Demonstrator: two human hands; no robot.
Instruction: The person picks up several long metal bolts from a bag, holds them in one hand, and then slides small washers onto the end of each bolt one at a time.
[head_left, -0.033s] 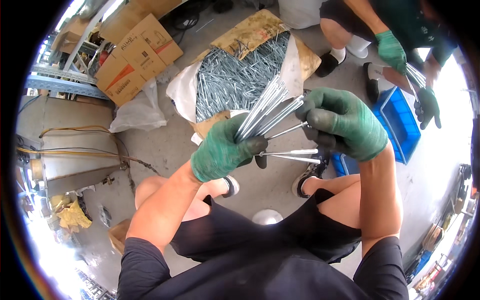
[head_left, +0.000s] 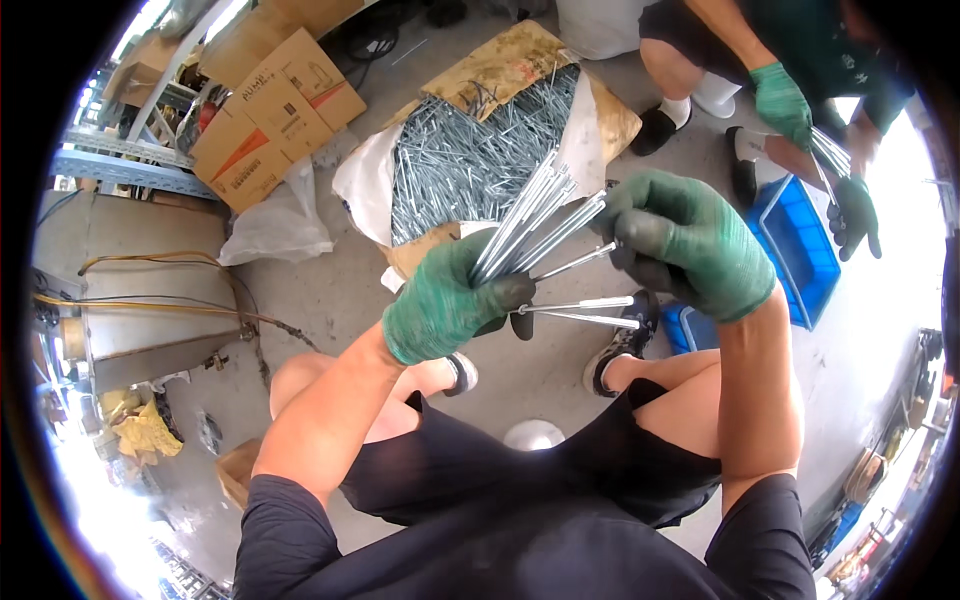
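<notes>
My left hand (head_left: 440,300), in a green knit glove with dark fingertips, is closed around a bunch of thin silver metal rods (head_left: 528,222) with thicker ends. Most of them fan up and to the right. Two rods (head_left: 585,311) stick out lower, near the thumb, and one single rod (head_left: 580,262) points toward my other hand. My right hand (head_left: 700,245), gloved alike, has its fingers curled inward with the thumb right beside that rod's tip. Whether anything sits inside its fingers is hidden.
Beyond my hands lies an opened carton (head_left: 480,165) heaped with similar rods. Cardboard boxes (head_left: 275,120) and a plastic bag (head_left: 280,225) are at left. At right stand blue crates (head_left: 800,250); a co-worker's gloved hands (head_left: 785,100) hold more rods. A metal stool-like dome (head_left: 534,435) shows between my knees.
My right thumb and fingertips have shifted slightly right, off the single rod's end, so its tip now shows. My left hand and its bunch stay nearly still.
</notes>
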